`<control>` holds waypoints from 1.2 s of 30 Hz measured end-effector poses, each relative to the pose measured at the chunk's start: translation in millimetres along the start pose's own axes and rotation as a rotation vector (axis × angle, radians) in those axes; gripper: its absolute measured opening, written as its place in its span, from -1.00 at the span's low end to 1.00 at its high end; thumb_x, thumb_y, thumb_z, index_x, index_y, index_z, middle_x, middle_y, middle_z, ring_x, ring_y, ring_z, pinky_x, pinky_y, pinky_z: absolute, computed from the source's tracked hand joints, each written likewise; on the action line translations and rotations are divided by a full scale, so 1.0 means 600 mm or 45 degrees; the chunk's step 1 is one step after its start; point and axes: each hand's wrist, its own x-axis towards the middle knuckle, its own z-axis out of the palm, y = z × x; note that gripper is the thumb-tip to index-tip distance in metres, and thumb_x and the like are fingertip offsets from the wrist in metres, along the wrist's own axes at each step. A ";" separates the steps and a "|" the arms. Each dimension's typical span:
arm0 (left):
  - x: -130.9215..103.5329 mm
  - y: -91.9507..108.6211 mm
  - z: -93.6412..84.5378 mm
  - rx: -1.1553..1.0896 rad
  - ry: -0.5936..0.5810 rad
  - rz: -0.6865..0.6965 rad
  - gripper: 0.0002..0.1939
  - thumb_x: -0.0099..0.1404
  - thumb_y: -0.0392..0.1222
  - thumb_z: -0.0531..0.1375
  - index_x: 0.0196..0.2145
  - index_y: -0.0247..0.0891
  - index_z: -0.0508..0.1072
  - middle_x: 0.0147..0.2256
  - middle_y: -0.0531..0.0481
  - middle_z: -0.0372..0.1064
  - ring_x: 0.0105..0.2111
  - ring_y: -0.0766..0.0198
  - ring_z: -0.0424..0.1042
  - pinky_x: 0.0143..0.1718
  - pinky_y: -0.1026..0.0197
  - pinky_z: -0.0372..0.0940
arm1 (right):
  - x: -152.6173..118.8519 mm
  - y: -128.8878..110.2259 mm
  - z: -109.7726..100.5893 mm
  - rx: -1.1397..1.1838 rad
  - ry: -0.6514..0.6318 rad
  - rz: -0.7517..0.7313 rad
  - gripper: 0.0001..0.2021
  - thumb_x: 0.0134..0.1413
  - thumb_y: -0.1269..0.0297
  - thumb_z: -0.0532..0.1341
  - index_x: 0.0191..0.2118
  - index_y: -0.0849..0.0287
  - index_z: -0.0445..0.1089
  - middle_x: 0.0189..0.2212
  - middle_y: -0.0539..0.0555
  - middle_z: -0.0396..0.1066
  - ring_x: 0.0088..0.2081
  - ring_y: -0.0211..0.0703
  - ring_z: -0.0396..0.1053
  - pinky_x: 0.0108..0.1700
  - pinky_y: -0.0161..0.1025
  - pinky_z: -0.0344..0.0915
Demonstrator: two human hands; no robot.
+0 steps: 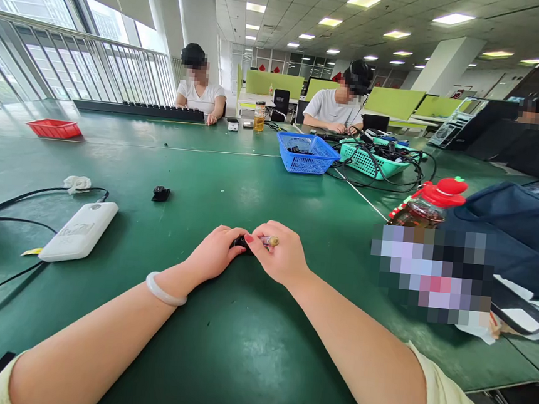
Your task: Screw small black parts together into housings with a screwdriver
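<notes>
Both my hands meet over the middle of the green table [195, 183]. My left hand [215, 252] is closed around a small black object [239, 242], mostly hidden by my fingers, so its kind does not show. My right hand [281, 251] grips a slim tool with a yellowish, see-through handle [272, 241]; the handle's end sticks out between thumb and fingers. The tool's tip is hidden at the black object. Farther off to the left lies another small black piece [161, 194].
At left are a white power bank [81, 229] with black cables and a red tray [54, 128]. Blue [307, 155] and green baskets [372, 160], the latter full of cables, stand ahead. A red-lidded bottle [432, 203] and dark blue bag [512, 229] stand at right. Two people sit opposite.
</notes>
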 end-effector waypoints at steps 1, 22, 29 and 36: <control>0.000 0.000 0.000 0.004 0.009 -0.004 -0.73 0.41 -0.11 0.07 -0.04 -0.16 0.49 -0.07 -0.07 0.52 -0.04 0.02 0.41 0.09 -0.09 0.31 | 0.000 0.000 -0.001 0.004 0.001 -0.002 -0.43 0.30 -0.19 -0.02 -0.54 0.13 0.32 -0.57 0.00 0.32 -0.48 -0.27 0.24 -0.41 -0.30 0.13; 0.000 0.002 0.002 0.042 0.018 -0.034 -0.74 0.38 -0.18 0.14 -0.01 -0.17 0.47 -0.08 -0.07 0.53 -0.04 0.00 0.42 0.05 -0.06 0.34 | 0.000 -0.001 -0.001 -0.002 -0.037 -0.007 -0.44 0.35 -0.12 -0.09 -0.57 0.13 0.21 -0.60 -0.02 0.21 -0.50 -0.28 0.18 -0.42 -0.30 0.08; 0.000 -0.001 0.003 0.030 0.008 -0.030 -0.73 0.40 -0.14 0.10 -0.01 -0.18 0.47 -0.05 -0.08 0.51 -0.01 -0.01 0.40 0.09 -0.09 0.32 | -0.001 -0.004 -0.001 -0.038 -0.064 -0.014 -0.48 0.35 -0.08 -0.07 -0.53 0.13 0.28 -0.57 -0.01 0.27 -0.50 -0.28 0.20 -0.42 -0.31 0.09; -0.002 -0.006 0.005 0.011 0.027 0.006 -0.69 0.44 -0.09 0.04 -0.01 -0.17 0.49 -0.08 -0.10 0.52 -0.01 0.00 0.40 0.11 -0.12 0.30 | -0.003 -0.004 0.001 -0.062 -0.074 -0.029 -0.52 0.34 -0.02 -0.03 -0.52 0.13 0.31 -0.57 -0.01 0.28 -0.51 -0.29 0.19 -0.42 -0.32 0.09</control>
